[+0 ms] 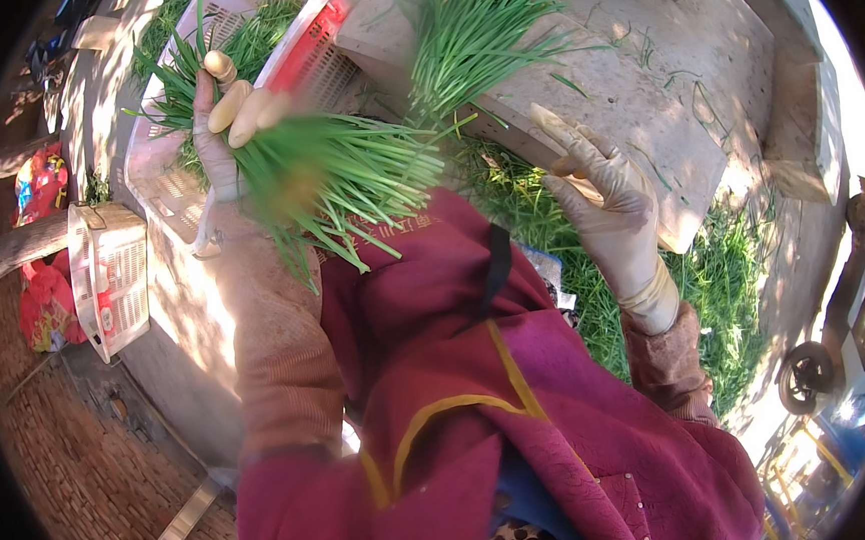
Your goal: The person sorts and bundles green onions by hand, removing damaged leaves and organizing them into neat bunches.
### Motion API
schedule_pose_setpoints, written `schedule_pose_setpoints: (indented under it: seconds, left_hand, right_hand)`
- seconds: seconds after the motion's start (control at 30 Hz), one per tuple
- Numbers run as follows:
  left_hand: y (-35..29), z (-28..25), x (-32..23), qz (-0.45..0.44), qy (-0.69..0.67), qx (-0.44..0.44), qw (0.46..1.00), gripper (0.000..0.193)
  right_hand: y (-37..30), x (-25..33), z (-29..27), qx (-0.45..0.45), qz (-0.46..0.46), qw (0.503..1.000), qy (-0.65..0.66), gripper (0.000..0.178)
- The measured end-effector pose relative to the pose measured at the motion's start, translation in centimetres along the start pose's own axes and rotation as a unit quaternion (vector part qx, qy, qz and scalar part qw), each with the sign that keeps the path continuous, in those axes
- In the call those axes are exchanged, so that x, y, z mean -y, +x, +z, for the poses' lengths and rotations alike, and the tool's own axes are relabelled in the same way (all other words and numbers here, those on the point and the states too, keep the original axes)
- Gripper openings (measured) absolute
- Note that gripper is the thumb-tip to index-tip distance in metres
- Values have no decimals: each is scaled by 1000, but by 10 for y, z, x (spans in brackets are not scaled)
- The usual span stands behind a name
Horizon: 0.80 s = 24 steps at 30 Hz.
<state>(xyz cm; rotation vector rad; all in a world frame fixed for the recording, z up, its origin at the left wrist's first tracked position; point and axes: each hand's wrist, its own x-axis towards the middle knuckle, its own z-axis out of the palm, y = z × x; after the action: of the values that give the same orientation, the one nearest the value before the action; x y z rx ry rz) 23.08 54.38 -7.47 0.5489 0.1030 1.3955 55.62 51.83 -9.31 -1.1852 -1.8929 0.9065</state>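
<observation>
My left hand, its fingertips in cream-coloured covers, is closed around a bunch of green chives. The cut ends fan out to the right over my lap, and part of the bunch is blurred. My right hand, in a pale thin glove, is raised beside the slab with its fingers loosely bent and apart. Nothing shows in it. Beyond the hands, another heap of chives lies on the stone slab, its lower ends at the slab's near edge.
A white-and-pink plastic crate holding more greens stands behind my left hand. At the far left is a smaller white basket near red bags. Loose green leaves cover the ground below the slab. A maroon apron covers my lap.
</observation>
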Motion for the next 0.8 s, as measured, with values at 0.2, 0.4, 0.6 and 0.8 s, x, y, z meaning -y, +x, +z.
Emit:
schedule_pose_setpoints:
  seconds: [0.2,0.4,0.6,0.8]
  left_hand:
    - [5,5,3,-51,-26,-87,995,31]
    - [8,3,-14,-22,-59,-159,985,33]
    - [10,-11,9,-56,-11,-9,998,39]
    - [14,2,30,11,51,-222,974,25]
  right_hand:
    - [32,4,47,114,-145,983,13,27]
    - [-31,-56,33,158,68,985,6,9]
    - [-20,-46,9,51,157,981,102,44]
    - [42,13,38,60,-45,997,33,29]
